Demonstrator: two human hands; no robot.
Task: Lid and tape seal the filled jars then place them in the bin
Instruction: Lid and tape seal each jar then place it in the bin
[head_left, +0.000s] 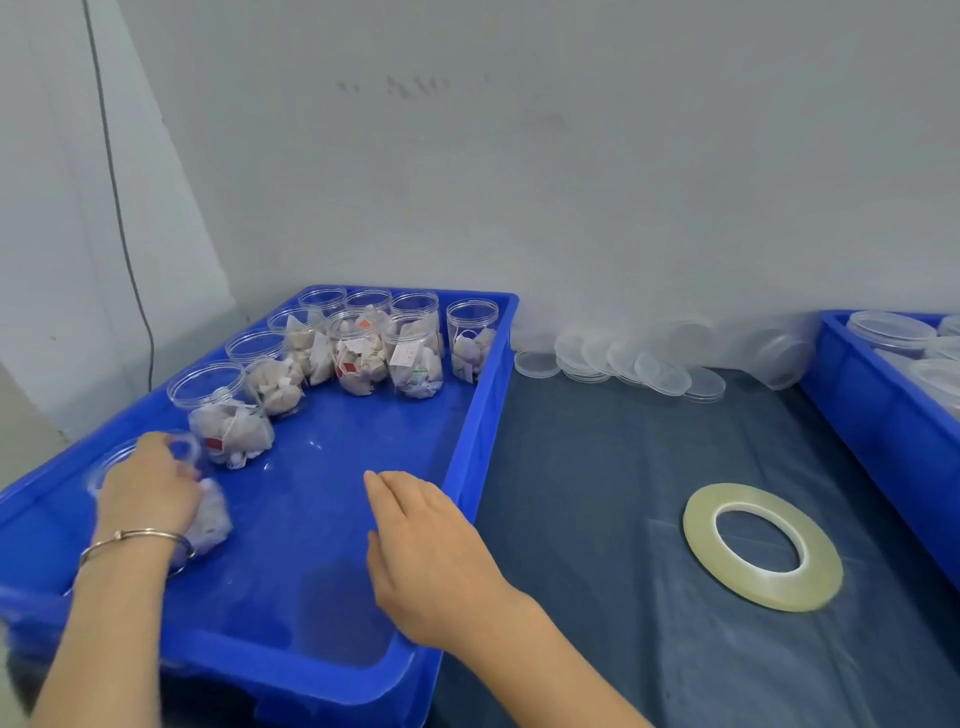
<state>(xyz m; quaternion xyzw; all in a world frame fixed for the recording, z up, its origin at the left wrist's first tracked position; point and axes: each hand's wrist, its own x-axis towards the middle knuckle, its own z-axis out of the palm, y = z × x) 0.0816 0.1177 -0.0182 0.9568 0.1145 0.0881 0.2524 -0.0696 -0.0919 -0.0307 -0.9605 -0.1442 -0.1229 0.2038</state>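
Hands at work over a blue bin (483, 374) of filled jars: the left hand (148, 486), a bangle on its wrist, curls its fingers round the nearest open jar (208, 512), which lies tilted near the bin's left wall. The right hand (421, 540) hovers above the bin floor, fingers straight and close together, holding nothing. Judged from here, the jar should be lifted upright by its wall (not squeezed, the plastic looks thin) and carried to the dark mat, where loose clear lids (623, 358) lie by the wall and a tape roll (761, 545) waits. Red and white tags show inside the upright jars (358, 348); their print is too small to read.
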